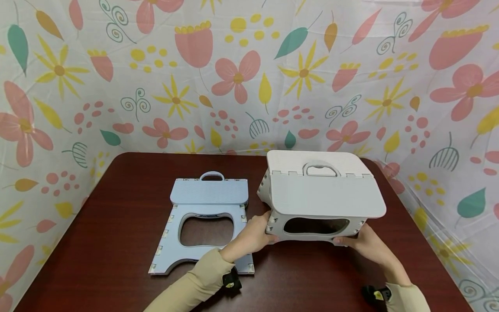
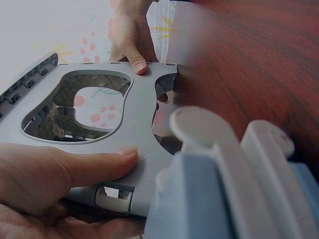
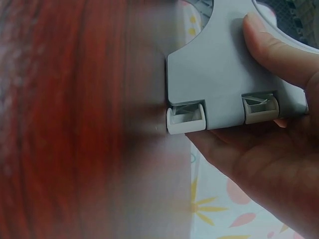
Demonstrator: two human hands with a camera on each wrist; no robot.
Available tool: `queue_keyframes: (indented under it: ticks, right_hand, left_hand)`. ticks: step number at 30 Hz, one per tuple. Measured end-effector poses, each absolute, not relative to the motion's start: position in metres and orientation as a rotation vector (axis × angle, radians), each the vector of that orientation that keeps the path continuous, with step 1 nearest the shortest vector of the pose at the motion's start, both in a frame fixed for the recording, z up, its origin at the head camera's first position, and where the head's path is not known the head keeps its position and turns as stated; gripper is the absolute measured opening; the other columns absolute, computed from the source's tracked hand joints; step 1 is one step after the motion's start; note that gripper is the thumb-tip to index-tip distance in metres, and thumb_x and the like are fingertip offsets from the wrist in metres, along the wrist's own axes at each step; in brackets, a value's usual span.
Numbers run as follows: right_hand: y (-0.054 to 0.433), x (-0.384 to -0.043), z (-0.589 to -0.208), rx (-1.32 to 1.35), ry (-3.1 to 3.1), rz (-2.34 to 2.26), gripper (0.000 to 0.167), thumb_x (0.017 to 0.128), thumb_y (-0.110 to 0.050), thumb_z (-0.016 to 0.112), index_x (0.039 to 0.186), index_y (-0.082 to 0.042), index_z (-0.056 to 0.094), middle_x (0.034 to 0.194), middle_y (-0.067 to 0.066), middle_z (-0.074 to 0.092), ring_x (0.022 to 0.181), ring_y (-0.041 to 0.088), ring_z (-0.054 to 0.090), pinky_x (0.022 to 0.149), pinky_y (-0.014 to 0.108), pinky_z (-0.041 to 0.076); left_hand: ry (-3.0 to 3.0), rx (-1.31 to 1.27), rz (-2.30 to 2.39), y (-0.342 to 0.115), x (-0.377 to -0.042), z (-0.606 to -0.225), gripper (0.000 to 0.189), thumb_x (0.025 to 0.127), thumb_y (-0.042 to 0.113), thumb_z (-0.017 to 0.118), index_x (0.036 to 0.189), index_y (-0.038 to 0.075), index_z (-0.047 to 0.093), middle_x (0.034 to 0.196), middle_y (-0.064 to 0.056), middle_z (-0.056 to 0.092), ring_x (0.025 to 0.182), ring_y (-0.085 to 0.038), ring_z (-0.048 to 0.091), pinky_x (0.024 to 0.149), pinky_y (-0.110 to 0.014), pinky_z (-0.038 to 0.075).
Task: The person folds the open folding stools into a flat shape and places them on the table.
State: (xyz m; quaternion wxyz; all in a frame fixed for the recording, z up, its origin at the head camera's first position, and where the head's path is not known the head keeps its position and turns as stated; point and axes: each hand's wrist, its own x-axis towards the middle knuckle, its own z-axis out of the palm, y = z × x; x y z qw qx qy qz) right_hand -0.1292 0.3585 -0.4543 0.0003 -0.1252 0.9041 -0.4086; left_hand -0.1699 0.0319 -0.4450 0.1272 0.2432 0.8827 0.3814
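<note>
A white folding step stool [image 1: 323, 197], unfolded with its top up, is on the right of the table. My left hand [image 1: 253, 234] grips the near leg panel at its left edge; in the left wrist view the thumb presses on the panel's grey face [image 2: 139, 109] and the fingers go behind. At the opposite edge my right hand [image 1: 364, 245] holds the same panel, thumb in front, as the right wrist view also shows. Whether the feet touch the table cannot be told. A light blue folding stool [image 1: 209, 193] lies flattened beside my left forearm.
The dark red-brown table [image 1: 105, 225] has rounded far corners. Behind it hangs a flower-patterned cloth [image 1: 238, 108]. In the left wrist view, the blue stool's white hinge pieces [image 2: 204, 127] stand close to my left hand.
</note>
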Motion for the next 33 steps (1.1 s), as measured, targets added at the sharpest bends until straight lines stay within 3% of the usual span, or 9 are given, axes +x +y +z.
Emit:
queue_keyframes:
  ticks: [15,33]
  right_hand:
    - [0.3571,-0.1297,-0.4573,-0.441,2.860,-1.271,0.047,0.077,-0.005,0.079,0.115,0.002,0.052,0.083,-0.008,0.065,0.064,0.003,0.057,0.058,0.024,0.045]
    - [0.3570,-0.1291,-0.4582,-0.387,2.870,-1.245,0.065,0.077,-0.006,0.079,0.130,0.000,0.041,0.094,0.010,0.064,0.069,0.002,0.056,0.061,0.025,0.044]
  left_hand:
    - [2.548,0.717,1.111,0.0298,-0.1692,-0.4436,0.061,0.083,0.017,0.077,0.136,0.004,0.049,0.109,-0.012,0.069,0.096,-0.023,0.068,0.074,-0.027,0.052]
    - [2.558,0.730,1.103,0.0297,-0.1700,-0.4442,0.053,0.082,0.016,0.078,0.129,0.005,0.054,0.100,-0.011,0.070,0.087,-0.019,0.067,0.068,-0.024,0.050]
